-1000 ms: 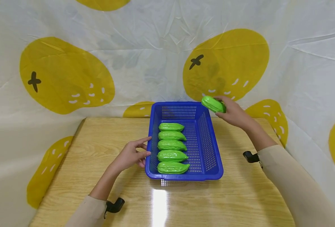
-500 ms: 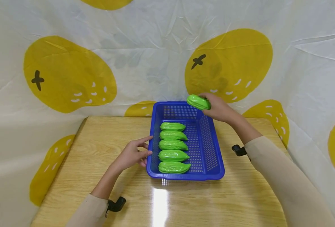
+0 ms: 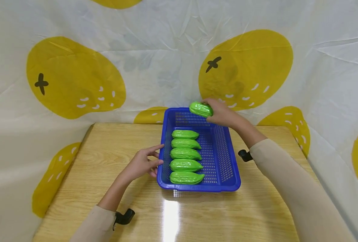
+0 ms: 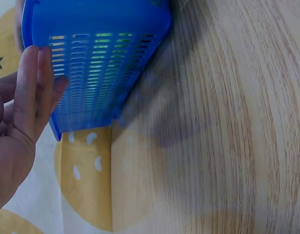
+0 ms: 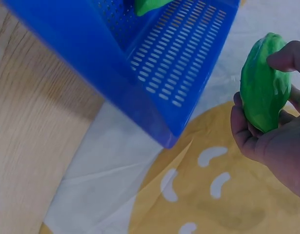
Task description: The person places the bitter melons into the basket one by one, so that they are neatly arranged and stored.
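Note:
My right hand [image 3: 219, 112] grips a glossy green bitter melon [image 3: 199, 109], ridged like a toy one, above the far rim of the blue plastic basket [image 3: 234, 168]. In the right wrist view, thumb and fingers wrap this bitter melon [image 5: 262, 85], which hangs apart from the basket wall [image 5: 171, 63]. Several similar bitter melons [image 3: 185, 154] lie in a column along the basket's left side, their tips towards the right. My left hand [image 3: 141, 164] is at the basket's left rim; in the left wrist view its fairly straight fingers [image 4: 28, 83] touch the slotted outer wall [image 4: 86, 63].
The basket stands on a light wooden table [image 3: 115, 141]. A white cloth [image 3: 154, 74] with yellow fruit prints hangs behind the table and at its sides. Black wrist mounts [image 3: 124, 216] stick out from both beige sleeves.
My right hand has carried the bitter melon leftwards, from beyond the basket's far right corner to over its far rim. The left hand stays at the left rim.

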Tool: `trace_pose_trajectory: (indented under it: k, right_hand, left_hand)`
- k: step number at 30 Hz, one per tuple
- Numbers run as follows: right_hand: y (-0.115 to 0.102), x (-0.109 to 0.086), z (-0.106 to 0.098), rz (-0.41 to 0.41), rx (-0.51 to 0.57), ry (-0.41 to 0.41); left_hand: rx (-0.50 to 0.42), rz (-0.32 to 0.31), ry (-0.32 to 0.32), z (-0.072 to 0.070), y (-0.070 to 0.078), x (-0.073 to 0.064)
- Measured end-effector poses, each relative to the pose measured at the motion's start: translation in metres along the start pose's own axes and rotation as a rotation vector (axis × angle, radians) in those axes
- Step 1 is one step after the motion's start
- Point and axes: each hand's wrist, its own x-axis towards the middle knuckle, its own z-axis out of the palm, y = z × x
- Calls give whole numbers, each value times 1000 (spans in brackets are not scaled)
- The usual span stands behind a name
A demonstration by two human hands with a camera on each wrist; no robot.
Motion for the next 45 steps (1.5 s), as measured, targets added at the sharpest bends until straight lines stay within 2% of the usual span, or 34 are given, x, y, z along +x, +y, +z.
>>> trace_pose_trajectory:
  k: [5,10,16,19,34,39,45]
  right_hand:
    - [-5,8,8,-62,-44,-51]
    - [-8,17,18,-81,-96,-106]
    - [-10,25,33,0,-112,-210]
    - [-10,29,41,36,-111,-226]
    - [-4,40,68,113,-32,-224]
    - [1,42,75,86,-68,-186]
    - [7,43,84,36,-94,-101]
  left_hand:
    - [-7,15,-7,1,-1,2]
    - [-9,24,-9,0,-1,3]
    - [-7,25,-9,0,-1,3]
    - [-3,24,-9,0,0,2]
    - [-14,-2,-2,0,0,0]
    - [-12,2,2,0,1,0]
    - [-8,26,-5,1,-1,2]
